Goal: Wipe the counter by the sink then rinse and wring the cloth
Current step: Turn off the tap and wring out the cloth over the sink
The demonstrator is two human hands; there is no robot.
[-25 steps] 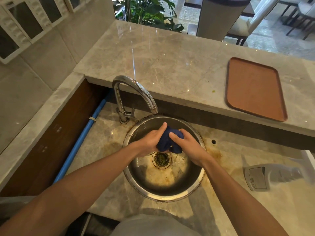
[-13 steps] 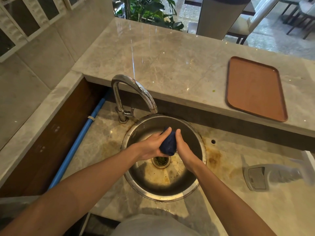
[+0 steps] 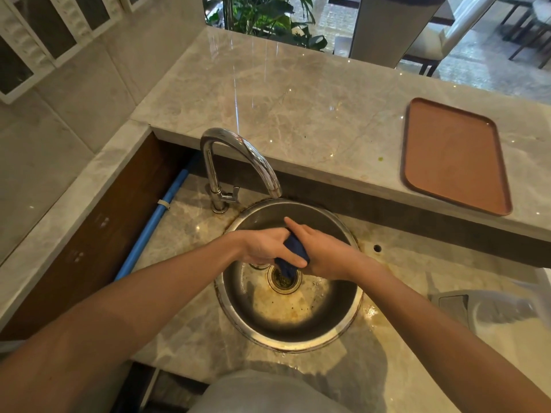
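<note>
Lower now, both hands squeeze cloth.

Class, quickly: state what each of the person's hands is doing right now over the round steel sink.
Left hand: closed on the dark blue cloth.
Right hand: closed on the same cloth.

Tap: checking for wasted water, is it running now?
No, no stream falls from the tap spout above the sink where both hands wring the cloth.
</note>
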